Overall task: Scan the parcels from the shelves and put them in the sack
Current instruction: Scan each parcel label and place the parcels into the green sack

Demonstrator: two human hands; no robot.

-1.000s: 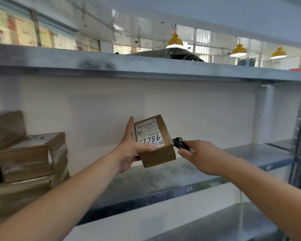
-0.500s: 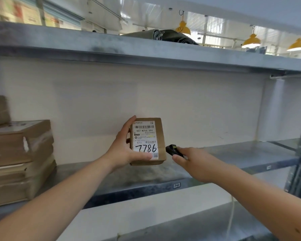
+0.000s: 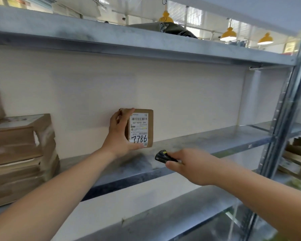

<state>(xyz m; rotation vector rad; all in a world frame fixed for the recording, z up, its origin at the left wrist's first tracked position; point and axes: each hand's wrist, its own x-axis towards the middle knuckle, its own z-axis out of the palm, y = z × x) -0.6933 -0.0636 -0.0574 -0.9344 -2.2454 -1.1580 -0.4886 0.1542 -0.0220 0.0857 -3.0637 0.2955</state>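
Observation:
A small brown cardboard parcel (image 3: 149,119) with a white label marked 7786 is held upright above the metal shelf (image 3: 207,141), its label facing me. My left hand (image 3: 119,134) grips it from the left side, fingers over the top and thumb under the bottom edge. My right hand (image 3: 193,166) holds a small black scanner (image 3: 162,156) just below and to the right of the parcel, its front end turned toward the label. No sack is in view.
A stack of flat brown parcels (image 3: 21,153) fills the left end of the same shelf. More parcels (image 3: 295,159) lie beyond the upright post (image 3: 283,108) at the right. A dark bundle (image 3: 170,28) rests on the upper shelf. A lower shelf (image 3: 189,218) lies beneath my arms.
The parcel has been turned upright with its label square to me. The scanner hand has dropped slightly lower and further from the parcel.

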